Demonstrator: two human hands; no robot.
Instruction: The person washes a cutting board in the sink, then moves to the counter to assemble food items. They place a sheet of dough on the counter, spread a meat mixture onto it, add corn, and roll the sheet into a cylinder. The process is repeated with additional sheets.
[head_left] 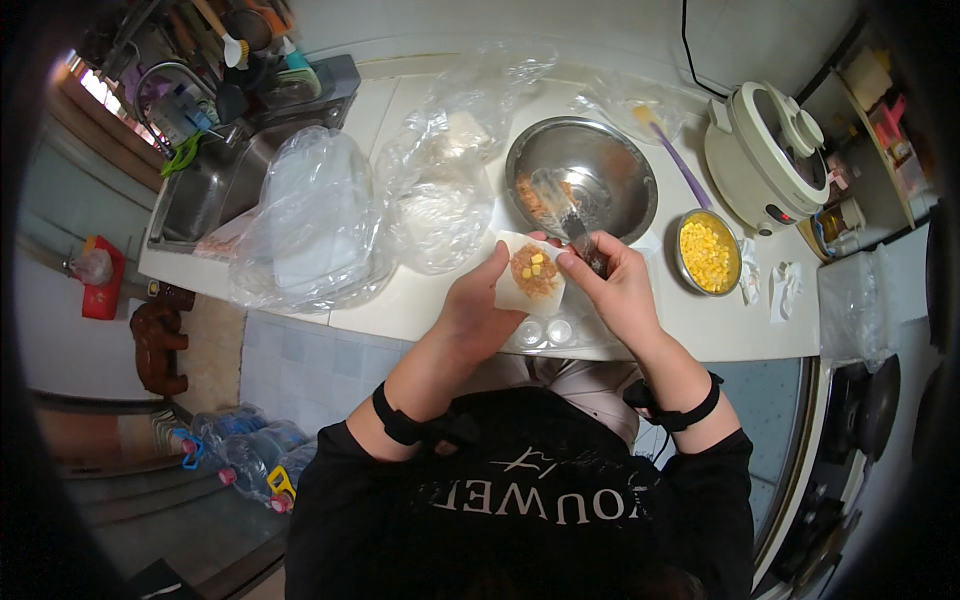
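Observation:
My left hand (475, 300) holds a pale dumpling wrapper (508, 292) in front of me. Pinkish minced filling (545, 285) lies on it, topped with several yellow corn kernels (534, 265). My right hand (618, 285) is closed around the dark handle of a slim utensil (575, 230), its thumb at the wrapper's right edge. That utensil's clear-looking end reaches over a steel mixing bowl (620, 165), where more filling (530, 198) sits at the left side. To the right of this hand stands a small metal bowl of corn (708, 255).
A white cooker (765, 160) and a purple-handled spatula (685, 170) are at the right. Plastic-wrapped white containers (320, 210) and bagged wrappers (440, 215) lie left, beside the sink (190, 215). A clear plastic tray (548, 332) sits beneath my hands, near the counter's front edge.

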